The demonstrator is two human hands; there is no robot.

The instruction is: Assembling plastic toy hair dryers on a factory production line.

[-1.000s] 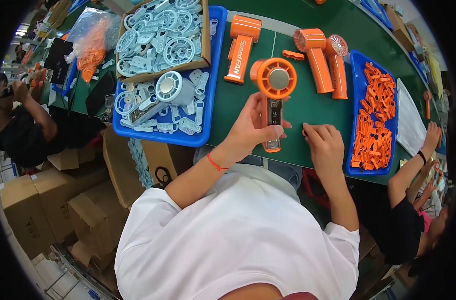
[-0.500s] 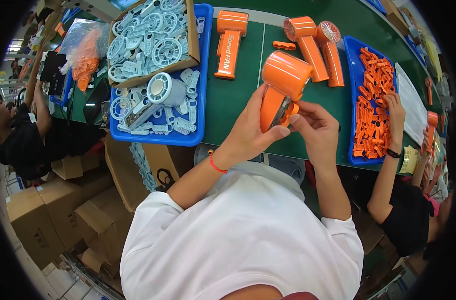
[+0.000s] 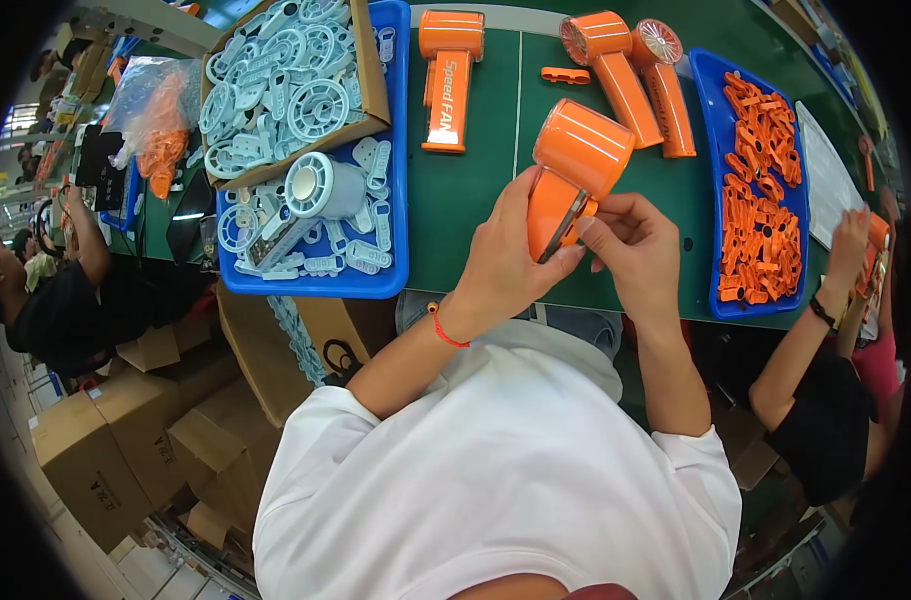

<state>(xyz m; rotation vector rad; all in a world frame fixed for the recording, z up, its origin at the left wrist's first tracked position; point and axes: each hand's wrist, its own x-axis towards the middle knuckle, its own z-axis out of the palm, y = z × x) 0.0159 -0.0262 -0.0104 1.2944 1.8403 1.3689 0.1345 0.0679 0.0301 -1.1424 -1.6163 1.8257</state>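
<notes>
Co-worker's hand [image 3: 850, 240] has moved off the orange parts at the right since half a second ago and is now over beside a white sheet [image 3: 830, 180], while the person's own two hands stay together at the orange fan [image 3: 583, 150]. That fan, its round head turned up and to the right, is held just above the near side of the green table [image 3: 475, 205], in front of the person's white shirt [image 3: 495, 450]. The left hand [image 3: 510, 250], with a red bracelet [image 3: 443, 328] at its wrist, is wrapped around the handle from the left. The right hand [image 3: 637, 250] meets it from the other side, thumb and fingertips pinching a small orange piece [image 3: 570, 238] against the handle's edge; the fingers partly hide it, so how far it is seated cannot be told. Farther back lie an orange fan on its own [image 3: 449, 80] and a pair of orange fans [image 3: 625, 95], with an orange clip [image 3: 565, 75] between them. A blue tray [image 3: 402, 210] with a cardboard box [image 3: 377, 70] of light-blue parts [image 3: 285, 60] stands to the left, and a second blue tray [image 3: 715, 292] of orange parts [image 3: 765, 245] to the right.
</notes>
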